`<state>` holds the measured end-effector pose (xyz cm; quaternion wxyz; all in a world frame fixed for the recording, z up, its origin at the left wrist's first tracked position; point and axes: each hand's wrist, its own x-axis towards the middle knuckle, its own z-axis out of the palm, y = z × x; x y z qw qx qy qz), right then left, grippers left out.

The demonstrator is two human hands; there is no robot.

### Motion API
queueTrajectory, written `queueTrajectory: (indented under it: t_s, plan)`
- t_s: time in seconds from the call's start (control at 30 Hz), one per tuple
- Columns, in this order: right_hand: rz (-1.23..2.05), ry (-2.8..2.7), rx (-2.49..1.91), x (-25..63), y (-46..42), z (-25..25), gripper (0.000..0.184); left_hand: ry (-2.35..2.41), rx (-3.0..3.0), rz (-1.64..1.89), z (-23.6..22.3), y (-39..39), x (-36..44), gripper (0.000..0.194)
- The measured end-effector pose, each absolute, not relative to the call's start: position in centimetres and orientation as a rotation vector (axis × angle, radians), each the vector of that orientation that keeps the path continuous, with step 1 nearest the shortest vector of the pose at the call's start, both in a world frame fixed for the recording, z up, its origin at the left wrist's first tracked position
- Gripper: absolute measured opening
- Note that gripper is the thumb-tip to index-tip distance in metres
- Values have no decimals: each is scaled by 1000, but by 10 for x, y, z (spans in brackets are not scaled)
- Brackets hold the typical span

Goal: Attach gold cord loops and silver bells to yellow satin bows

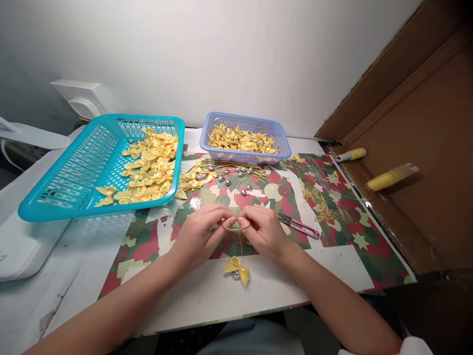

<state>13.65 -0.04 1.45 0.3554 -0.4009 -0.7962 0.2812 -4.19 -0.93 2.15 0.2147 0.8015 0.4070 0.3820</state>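
- Left hand [203, 228] and right hand [263, 229] pinch a gold cord [237, 229] between their fingers.
- A yellow bow [238, 265] is at the cord's near end, beside a bell [235, 275].
- Snips [301, 227] lie on the tabletop [199, 301].

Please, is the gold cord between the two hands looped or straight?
Looped: the gold cord curves between the left hand and the right hand. I cannot tell whether it is knotted; the fingers hide part of it.
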Motion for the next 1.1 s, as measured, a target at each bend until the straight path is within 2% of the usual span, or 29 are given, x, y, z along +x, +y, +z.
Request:
queueTrajectory:
  t_s: [0.13,0.23,0.33,0.73,1.1]
  plan:
    - [1000,-1878,-1052,134,-1,15,28,1138,2288,1068,20,-9,-44,11]
    - [1129,-1779,-1048,134,-2,16,28,1126,2375,1204,21,-7,-46,13]
    - [1190,-1737,-1040,133,-2,16,27,1067,2427,1303,23,-5,-47,5]
    - [1292,-1716,-998,136,-2,15,27,1061,2176,1267,18,-3,-51,5]
    - [1628,-1505,-936,135,1,17,30,1009,2156,1270,17,-3,-51,4]
